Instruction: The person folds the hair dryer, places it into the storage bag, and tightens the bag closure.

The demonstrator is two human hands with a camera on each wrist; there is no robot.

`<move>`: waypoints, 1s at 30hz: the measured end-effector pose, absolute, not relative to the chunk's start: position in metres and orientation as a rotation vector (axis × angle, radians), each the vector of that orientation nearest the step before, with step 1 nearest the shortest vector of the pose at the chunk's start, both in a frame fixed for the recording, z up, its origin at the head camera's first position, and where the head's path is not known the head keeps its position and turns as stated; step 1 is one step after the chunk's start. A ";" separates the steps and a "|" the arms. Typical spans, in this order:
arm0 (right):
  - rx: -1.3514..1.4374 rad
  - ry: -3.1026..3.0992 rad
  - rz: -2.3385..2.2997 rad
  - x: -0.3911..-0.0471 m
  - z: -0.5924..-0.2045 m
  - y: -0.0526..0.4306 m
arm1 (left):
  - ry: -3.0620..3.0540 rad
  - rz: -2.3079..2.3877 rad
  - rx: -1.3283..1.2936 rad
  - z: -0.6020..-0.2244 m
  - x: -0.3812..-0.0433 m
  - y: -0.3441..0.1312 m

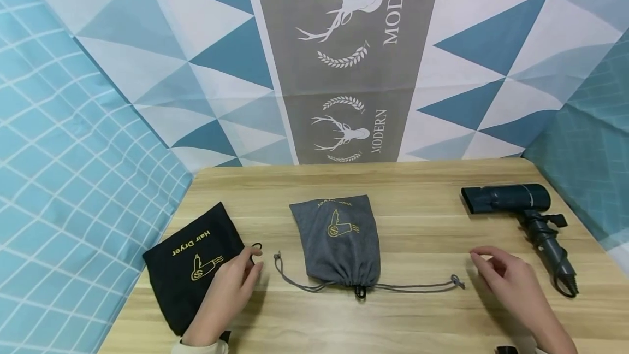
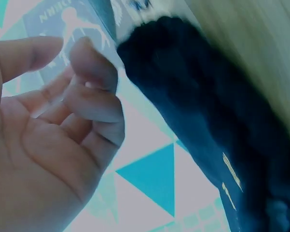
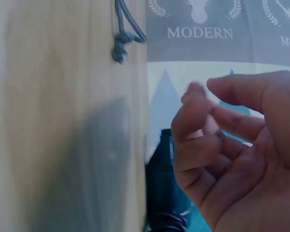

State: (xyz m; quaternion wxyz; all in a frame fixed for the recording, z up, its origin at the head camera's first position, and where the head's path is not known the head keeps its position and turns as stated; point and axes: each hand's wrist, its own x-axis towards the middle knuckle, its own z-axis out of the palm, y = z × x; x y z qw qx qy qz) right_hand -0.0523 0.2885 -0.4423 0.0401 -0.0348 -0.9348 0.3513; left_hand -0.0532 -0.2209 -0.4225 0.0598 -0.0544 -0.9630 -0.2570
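Observation:
A grey drawstring pouch (image 1: 339, 250) lies flat mid-table, its gathered mouth towards me. Its two cords (image 1: 417, 289) stretch out left and right, each ending in a knot. To its left is a black drawstring pouch (image 1: 172, 266) with a gold dryer print, set at a slant. My left hand (image 1: 226, 288) hovers over that pouch's right edge; in the left wrist view its loosely bent fingers (image 2: 99, 104) hold nothing. My right hand (image 1: 513, 283), also without anything in it, is just beyond the right cord's knot (image 3: 120, 46). Its fingers bend loosely, thumb apart.
A black hair dryer (image 1: 511, 199) with its cable wound round the handle lies at the right, beyond my right hand. A small dark object (image 1: 506, 349) is cut off by the bottom edge. Patterned cloth (image 1: 344, 70) hangs behind the wooden table (image 1: 417, 234).

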 end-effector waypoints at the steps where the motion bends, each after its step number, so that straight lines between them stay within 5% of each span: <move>1: -0.103 -2.856 1.054 -0.052 -0.441 0.291 | -2.899 -0.780 -0.185 -0.422 -0.052 -0.218; 14: -0.431 -2.649 0.647 -0.063 -0.428 0.362 | -2.879 -0.818 -0.500 -0.398 -0.053 -0.189; 30: -0.438 -3.027 0.791 -0.060 -0.450 0.412 | -2.665 -0.611 -1.466 -0.356 -0.107 -0.082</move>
